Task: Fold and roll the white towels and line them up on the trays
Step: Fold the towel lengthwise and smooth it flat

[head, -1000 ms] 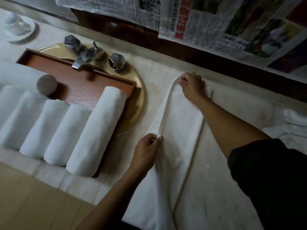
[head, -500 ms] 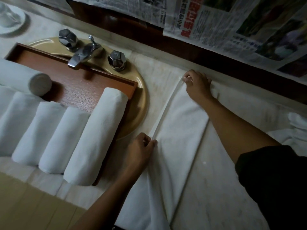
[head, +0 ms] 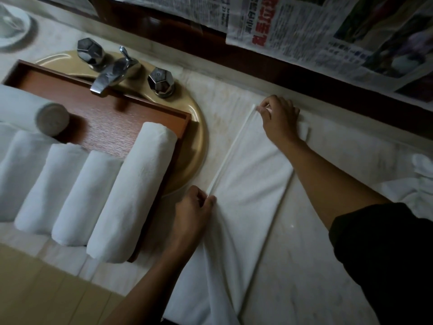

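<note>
Flat towel [head: 253, 188] lies on counter [head: 309, 266], 3 o'clock from tray [head: 105, 120]. L hand [head: 192, 207] pinches its folded edge at 7, R hand [head: 278, 120] at 1. Soft, light, floppy: prob best gripped at edge ends, pulled taut

Rolled white cloth towels [head: 131, 191] lie side by side on the brown wooden tray [head: 112, 127], left of the flat white towel [head: 253, 184] spread on the pale stone worktop [head: 316, 266].

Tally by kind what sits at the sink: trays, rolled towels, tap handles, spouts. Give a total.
Trays: 1
Rolled towels: 6, the leftmost cut off by the frame edge
Tap handles: 2
Spouts: 1
Total: 10
</note>
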The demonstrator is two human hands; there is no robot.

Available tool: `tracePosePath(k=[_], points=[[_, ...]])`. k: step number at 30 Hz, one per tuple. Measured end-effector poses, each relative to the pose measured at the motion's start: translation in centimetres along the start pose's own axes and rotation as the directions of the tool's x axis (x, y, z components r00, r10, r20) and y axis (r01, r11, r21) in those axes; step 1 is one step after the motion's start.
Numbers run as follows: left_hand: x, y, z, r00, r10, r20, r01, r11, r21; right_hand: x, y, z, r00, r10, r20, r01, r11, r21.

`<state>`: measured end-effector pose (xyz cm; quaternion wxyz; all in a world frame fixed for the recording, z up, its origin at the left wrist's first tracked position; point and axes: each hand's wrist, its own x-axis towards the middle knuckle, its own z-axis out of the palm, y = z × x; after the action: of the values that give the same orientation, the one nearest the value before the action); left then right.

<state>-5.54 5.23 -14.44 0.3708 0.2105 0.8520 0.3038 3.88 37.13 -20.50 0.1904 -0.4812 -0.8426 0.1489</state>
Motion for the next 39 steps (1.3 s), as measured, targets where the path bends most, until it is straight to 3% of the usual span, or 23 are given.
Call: tracePosePath(k=[4, 7, 9, 11, 13, 15, 17, 19, 21, 23, 25, 29, 32, 37, 39], points=[[-0.1, 0.1, 0.0, 1.0, 0.02, 0.01, -0.02, 1.0, 0.003, -1.6, -1.2, -1.8, 0.995, 0.025, -0.099, -0.023, 0.999, 0.03], [0.1, 0.1, -0.1, 0.999, 0.034, 0.008, -0.034, 0.999, 0.004, -6.6, -3.3, -2.7, 0.976, -0.165, -0.143, 0.179, 0.98, 0.092], [0.2, 0.1, -0.1, 1.0, 0.013, 0.025, -0.013, 1.0, -0.006, -11.4, -4.2, -2.0, 0.96, -0.278, 0.011, 0.278, 0.961, 0.004], [0.3, 0.1, -0.3, 0.994, -0.066, 0.087, 0.072, 0.995, -0.069, -14.8, -4.2, -1.4, 0.943, -0.246, 0.226, 0.28, 0.951, -0.129], [0.1, 0.3, -0.9, 0.963, -0.163, 0.216, 0.212, 0.95, -0.228, -15.4, -3.8, -1.4, 0.934, -0.222, 0.281, 0.281, 0.94, -0.192], [-0.8, -0.2, -1.7, 0.918, -0.185, 0.351, 0.292, 0.915, -0.28, -14.8, -3.7, -1.8, 0.927, -0.216, 0.307, 0.289, 0.932, -0.217], [-2.0, -1.4, -2.5, 0.921, -0.138, 0.364, 0.202, 0.968, -0.146, -14.6, -3.8, -1.8, 0.923, -0.206, 0.325, 0.289, 0.929, -0.232], [-3.5, -2.9, -3.1, 0.958, -0.105, 0.266, 0.101, 0.994, 0.028, -14.9, -3.8, -1.7, 0.926, -0.199, 0.321, 0.282, 0.93, -0.235], [-4.6, -3.8, -3.4, 0.947, -0.136, 0.29, 0.174, 0.979, -0.11, -15.0, -3.9, -1.8, 0.926, -0.2, 0.319, 0.282, 0.93, -0.234], [-5.5, -4.0, -3.6, 0.902, -0.195, 0.386, 0.342, 0.868, -0.359, -14.8, -4.0, -2.0, 0.926, -0.203, 0.317, 0.284, 0.93, -0.232], [-5.2, -4.8, -3.5, 0.946, -0.189, 0.263, 0.284, 0.874, -0.394, -14.8, -4.2, -2.1, 0.925, -0.214, 0.314, 0.293, 0.929, -0.228], [-5.0, -6.1, -3.4, 0.999, -0.054, -0.003, 0.054, 0.992, -0.114, -14.8, -4.2, -2.0, 0.929, -0.202, 0.309, 0.278, 0.933, -0.228], [-5.4, -6.2, -2.9, 1.0, 0.006, -0.03, -0.005, 0.999, 0.04, -14.8, -4.1, -1.8, 0.927, -0.206, 0.313, 0.286, 0.929, -0.235], [-5.5, -6.4, -2.5, 0.999, 0.024, -0.042, -0.023, 0.999, 0.042, -15.7, -6.2, -2.1, 0.954, -0.085, 0.288, 0.184, 0.924, -0.335], [-5.5, -6.5, -2.6, 0.999, 0.031, -0.04, -0.03, 0.999, 0.025, -18.0, -8.4, -2.6, 0.957, -0.126, 0.263, 0.203, 0.935, -0.29]])
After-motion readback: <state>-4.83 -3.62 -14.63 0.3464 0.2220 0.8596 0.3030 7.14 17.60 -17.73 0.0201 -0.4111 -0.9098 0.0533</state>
